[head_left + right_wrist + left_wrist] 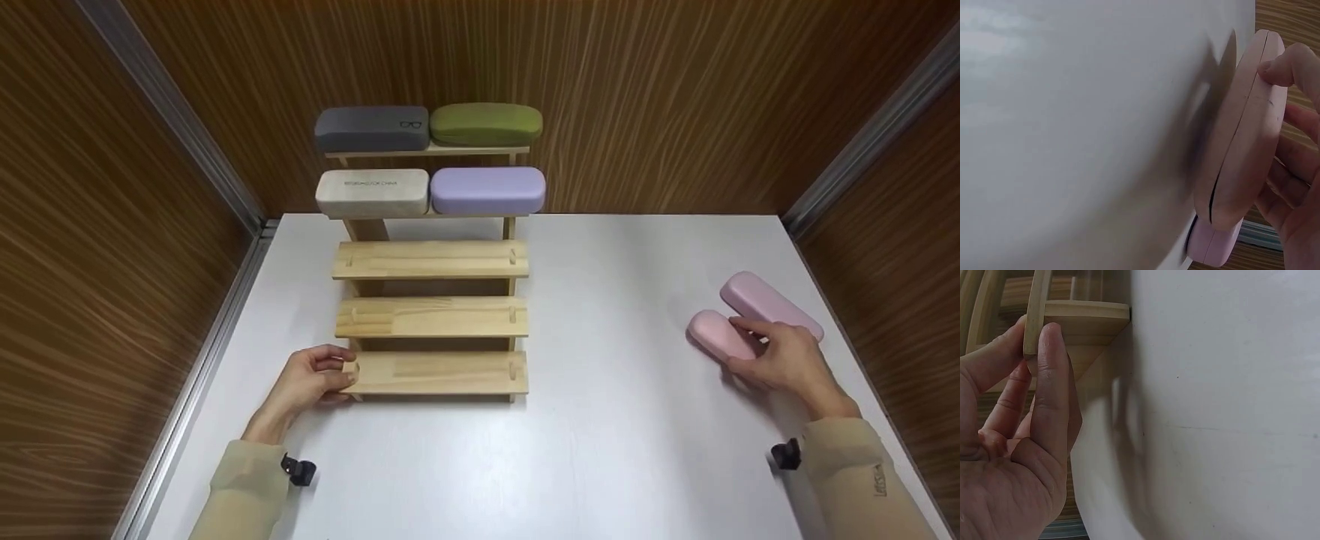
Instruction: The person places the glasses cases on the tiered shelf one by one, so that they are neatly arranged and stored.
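Observation:
My left hand (304, 382) pinches the left end of the lowest shelf of a stepped wooden rack (450, 373); in the left wrist view, thumb and fingers (1051, 377) lie on both sides of the board's edge. Over at the right, my right hand (787, 364) grips a light pink glasses case (716, 334) between thumb and fingers. That case is closed, its seam showing in the right wrist view. Whether it touches the table is hard to tell. Just behind it lies a second, mauve-pink glasses case (772, 304), also closed.
On the rack's top shelf sit a grey glasses case (371, 129) and a green one (486, 124). Below them are a cream case (373, 193) and a lilac case (487, 190). Wood-grain panels (637, 105) enclose the white table (600, 450) at the back and sides.

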`<state>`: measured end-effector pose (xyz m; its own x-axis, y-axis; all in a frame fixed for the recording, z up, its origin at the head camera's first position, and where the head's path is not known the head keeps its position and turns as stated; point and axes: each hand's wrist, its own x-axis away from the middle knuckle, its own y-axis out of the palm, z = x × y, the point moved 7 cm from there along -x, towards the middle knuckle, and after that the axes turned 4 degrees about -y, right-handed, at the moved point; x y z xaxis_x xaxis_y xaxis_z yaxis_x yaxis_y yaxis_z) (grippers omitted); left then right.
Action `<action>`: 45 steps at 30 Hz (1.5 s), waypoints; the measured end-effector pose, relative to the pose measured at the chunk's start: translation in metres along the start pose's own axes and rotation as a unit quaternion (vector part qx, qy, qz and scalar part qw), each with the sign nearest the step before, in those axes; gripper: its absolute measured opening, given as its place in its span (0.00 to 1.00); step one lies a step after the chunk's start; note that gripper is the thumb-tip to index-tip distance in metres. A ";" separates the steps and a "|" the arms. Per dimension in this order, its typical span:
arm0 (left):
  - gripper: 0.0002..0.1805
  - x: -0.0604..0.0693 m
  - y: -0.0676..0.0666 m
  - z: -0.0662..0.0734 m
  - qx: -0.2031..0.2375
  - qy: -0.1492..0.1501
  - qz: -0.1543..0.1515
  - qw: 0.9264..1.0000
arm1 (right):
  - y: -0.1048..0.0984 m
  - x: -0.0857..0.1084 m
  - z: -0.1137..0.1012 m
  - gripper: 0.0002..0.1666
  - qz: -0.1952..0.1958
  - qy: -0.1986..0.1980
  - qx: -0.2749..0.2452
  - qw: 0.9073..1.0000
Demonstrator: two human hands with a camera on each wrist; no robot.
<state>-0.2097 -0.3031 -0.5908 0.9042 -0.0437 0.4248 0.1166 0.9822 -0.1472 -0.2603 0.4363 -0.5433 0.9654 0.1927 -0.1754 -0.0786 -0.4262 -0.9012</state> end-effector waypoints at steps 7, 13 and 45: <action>0.25 0.001 0.000 0.000 -0.006 -0.002 0.000 1.000 | -0.011 -0.004 -0.013 0.34 0.039 -0.028 -0.020 0.999; 0.23 0.001 0.000 0.000 -0.010 -0.006 0.003 1.000 | -0.024 -0.009 -0.033 0.27 0.109 -0.100 -0.094 0.985; 0.26 -0.002 0.002 0.005 -0.007 0.004 0.002 1.000 | -0.042 -0.074 -0.181 0.26 0.084 -0.280 -0.193 0.937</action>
<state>-0.2135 -0.3004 -0.5879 0.9078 -0.0419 0.4172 0.1193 0.9797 -0.1614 -0.2833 0.2796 -0.4210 0.6572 0.4823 -0.5792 -0.0175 -0.7585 -0.6514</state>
